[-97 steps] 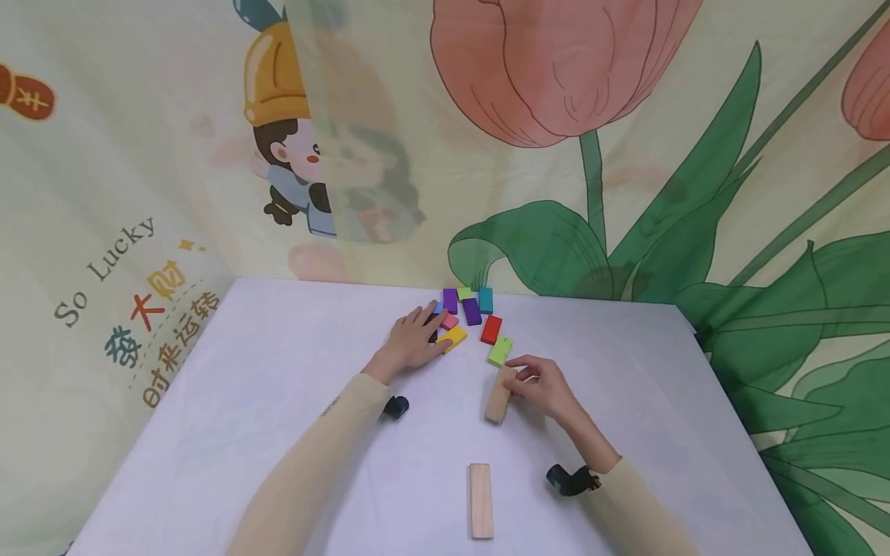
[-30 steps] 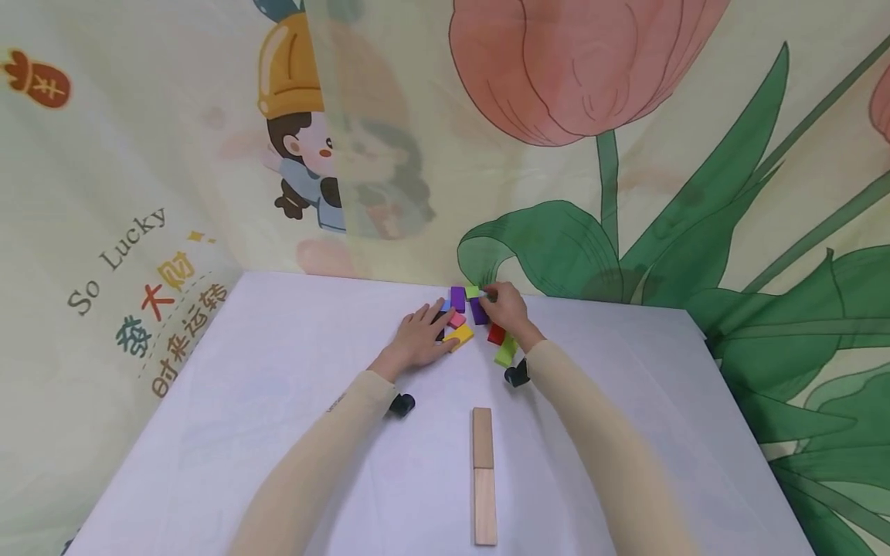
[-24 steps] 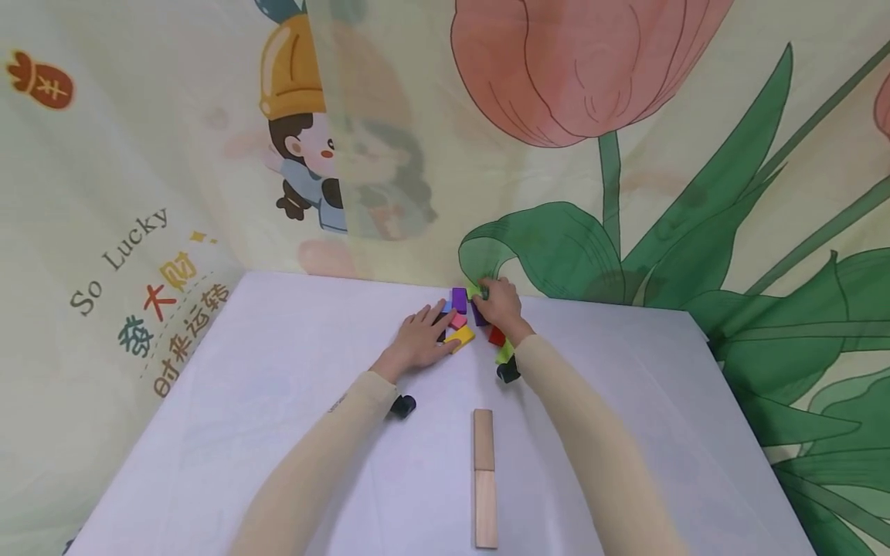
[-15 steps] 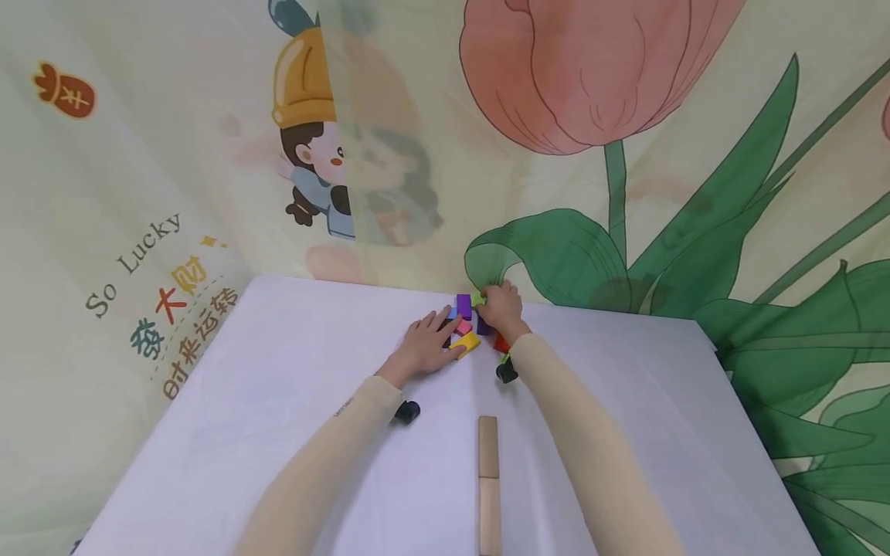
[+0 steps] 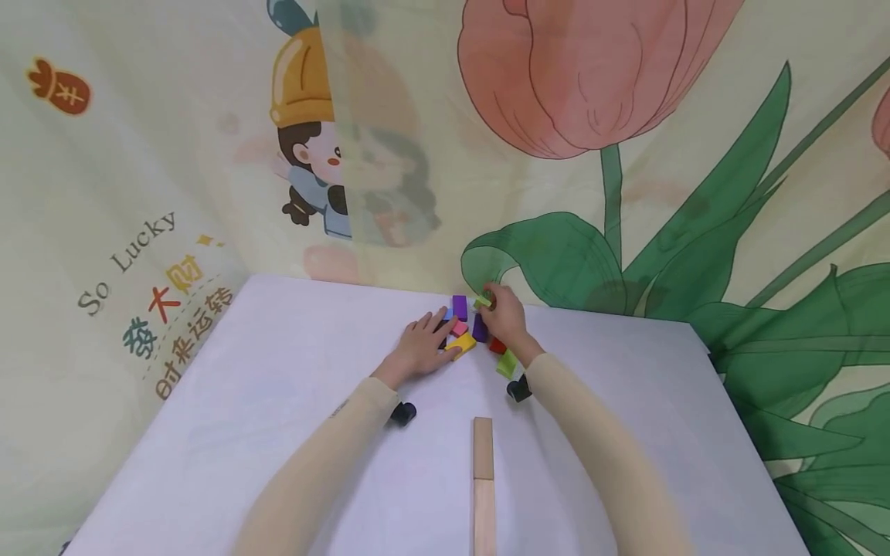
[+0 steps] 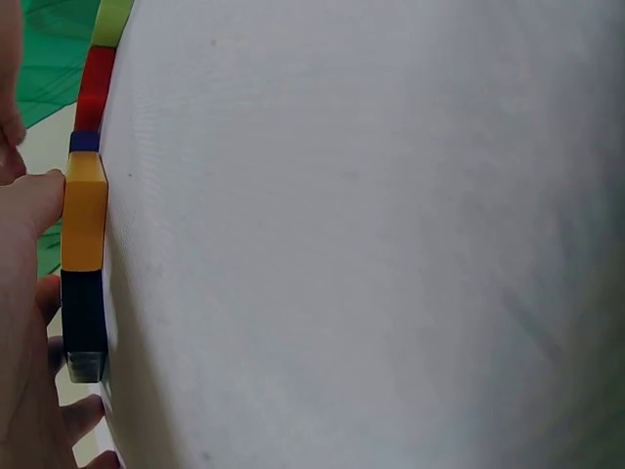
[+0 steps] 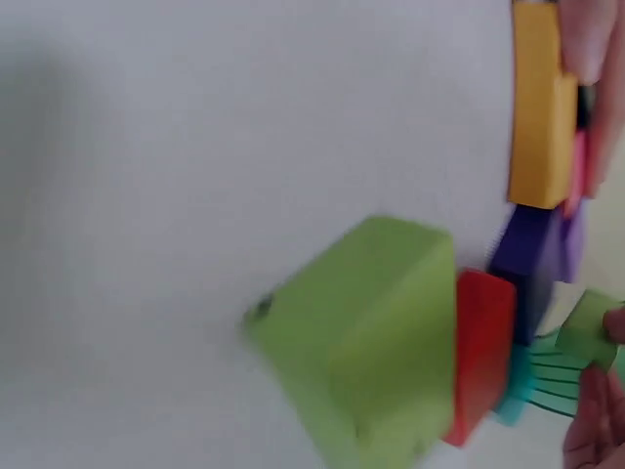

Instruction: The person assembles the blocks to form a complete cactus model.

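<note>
We see soft, even light in the head view, but dimmer wrist views, with shadow below the yellow block [image 6: 85, 217] in the left and a blurred green block [image 7: 366, 337] below it in the right.

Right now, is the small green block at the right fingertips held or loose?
Held: the right hand pinches the small green block, fingers on two sides of it.
</note>
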A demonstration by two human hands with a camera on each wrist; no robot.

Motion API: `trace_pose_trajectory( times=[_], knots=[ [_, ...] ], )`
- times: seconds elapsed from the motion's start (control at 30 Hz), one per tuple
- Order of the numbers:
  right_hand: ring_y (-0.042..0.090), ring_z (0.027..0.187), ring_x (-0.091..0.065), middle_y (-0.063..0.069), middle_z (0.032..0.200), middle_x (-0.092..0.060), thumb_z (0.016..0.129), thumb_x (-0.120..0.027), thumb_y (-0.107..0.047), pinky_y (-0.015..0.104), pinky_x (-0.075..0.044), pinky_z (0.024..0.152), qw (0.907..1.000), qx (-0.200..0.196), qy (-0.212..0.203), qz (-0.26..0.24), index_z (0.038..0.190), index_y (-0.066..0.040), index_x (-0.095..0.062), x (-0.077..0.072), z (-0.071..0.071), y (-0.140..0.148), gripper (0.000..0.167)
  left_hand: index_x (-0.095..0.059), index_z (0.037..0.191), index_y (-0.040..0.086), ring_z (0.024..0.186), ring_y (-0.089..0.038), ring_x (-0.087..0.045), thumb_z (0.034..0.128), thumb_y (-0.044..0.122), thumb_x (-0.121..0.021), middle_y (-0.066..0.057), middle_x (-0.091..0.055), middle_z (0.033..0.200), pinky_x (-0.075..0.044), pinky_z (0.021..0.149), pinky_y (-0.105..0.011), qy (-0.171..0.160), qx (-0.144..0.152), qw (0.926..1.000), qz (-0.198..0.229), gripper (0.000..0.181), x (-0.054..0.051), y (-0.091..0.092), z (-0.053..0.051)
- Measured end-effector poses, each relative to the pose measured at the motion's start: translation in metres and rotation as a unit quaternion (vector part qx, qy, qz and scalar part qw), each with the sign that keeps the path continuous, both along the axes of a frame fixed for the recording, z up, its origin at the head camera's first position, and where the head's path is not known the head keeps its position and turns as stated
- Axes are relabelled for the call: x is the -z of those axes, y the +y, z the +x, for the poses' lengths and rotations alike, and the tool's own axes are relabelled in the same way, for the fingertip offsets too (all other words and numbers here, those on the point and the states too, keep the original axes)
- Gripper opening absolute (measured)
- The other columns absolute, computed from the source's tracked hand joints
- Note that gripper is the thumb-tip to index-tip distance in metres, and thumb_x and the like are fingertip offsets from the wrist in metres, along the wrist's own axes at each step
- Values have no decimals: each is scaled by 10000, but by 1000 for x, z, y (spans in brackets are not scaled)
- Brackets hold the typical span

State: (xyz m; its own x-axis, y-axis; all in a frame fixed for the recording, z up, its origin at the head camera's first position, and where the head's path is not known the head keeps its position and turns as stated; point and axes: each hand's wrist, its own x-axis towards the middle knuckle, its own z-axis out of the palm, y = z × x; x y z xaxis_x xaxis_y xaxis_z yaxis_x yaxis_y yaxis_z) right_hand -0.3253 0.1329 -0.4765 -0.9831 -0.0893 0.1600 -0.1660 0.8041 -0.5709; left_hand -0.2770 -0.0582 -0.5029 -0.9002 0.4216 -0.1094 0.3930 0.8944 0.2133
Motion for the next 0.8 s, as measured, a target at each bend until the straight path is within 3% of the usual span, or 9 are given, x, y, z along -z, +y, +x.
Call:
trace_pose_trajectory(
  times=[0.17,0.37,0.57,0.8],
  knots=[
    [255,874,-556,166,1019,-601,895,-600,-123,264,-473,653,9964,-92,-490,-691,1230,-68,-646,-16,28,14,342,-223,1552,239,1492,-371,-201,970,575,-399,-73,-127,1648,-248,1175,-550,-17,-37,10000,64,695,0,0,2],
    [200,827,-591,143,965,-666,875,-692,-164,203,-501,650,9788,-353,-1489,-1363,1049,-17,-684,-23,66,28,228,-206,1555,255,1496,-371,-189,967,592,-387,-66,-114,1651,-235,1182,-551,-33,-76,9999,69,701,4,1,0],
    [148,746,-572,87,896,-665,866,-713,-132,203,-504,636,9680,-765,-1915,-1433,1054,-36,-710,-5,103,38,211,-195,1557,256,1498,-375,-178,965,588,-395,-66,-107,1652,-222,1186,-557,-103,-102,9999,92,708,4,1,-1],
    [116,714,-605,78,958,-692,852,-732,-133,200,-541,654,9618,-945,-2076,-1514,1025,-68,-747,22,124,41,186,-196,1556,255,1499,-374,-176,965,587,-395,-65,-105,1652,-217,1187,-559,-46,-72,9999,107,706,5,0,0]
  ],
)
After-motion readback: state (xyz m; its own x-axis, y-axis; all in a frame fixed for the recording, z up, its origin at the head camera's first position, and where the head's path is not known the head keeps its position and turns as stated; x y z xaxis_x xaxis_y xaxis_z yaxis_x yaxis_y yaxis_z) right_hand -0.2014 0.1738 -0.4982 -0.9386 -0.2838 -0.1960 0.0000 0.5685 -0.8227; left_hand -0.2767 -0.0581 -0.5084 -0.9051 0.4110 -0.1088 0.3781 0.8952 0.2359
